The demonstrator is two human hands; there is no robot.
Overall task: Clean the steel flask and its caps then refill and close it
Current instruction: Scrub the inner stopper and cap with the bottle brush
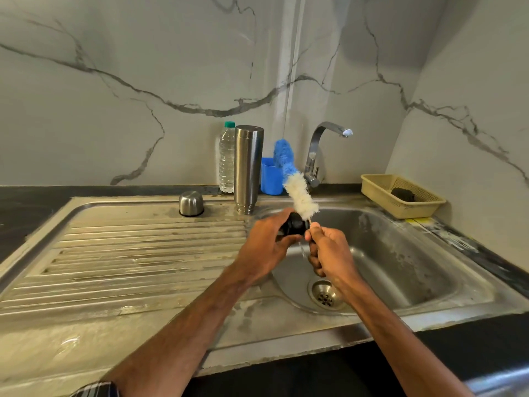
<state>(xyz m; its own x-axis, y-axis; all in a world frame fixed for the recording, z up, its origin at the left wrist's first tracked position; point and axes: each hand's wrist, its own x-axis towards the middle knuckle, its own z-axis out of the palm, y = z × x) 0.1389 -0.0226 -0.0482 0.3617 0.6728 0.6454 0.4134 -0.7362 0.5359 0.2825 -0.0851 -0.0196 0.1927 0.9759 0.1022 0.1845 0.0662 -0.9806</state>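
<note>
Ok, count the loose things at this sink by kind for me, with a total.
Flask parts: 3 (steel flask, steel cap, black cap)
Cleaning tools: 2 (brush, scrubber)
Plastic containers: 3 (water bottle, blue cup, basket)
Total: 8

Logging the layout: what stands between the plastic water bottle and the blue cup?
In the head view, the steel flask stands between the bottle and the cup.

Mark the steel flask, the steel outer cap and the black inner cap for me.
steel flask [248, 167], head view, middle of its body.
steel outer cap [191, 202], head view, its domed side.
black inner cap [294, 224], head view, its exposed black side.
</note>
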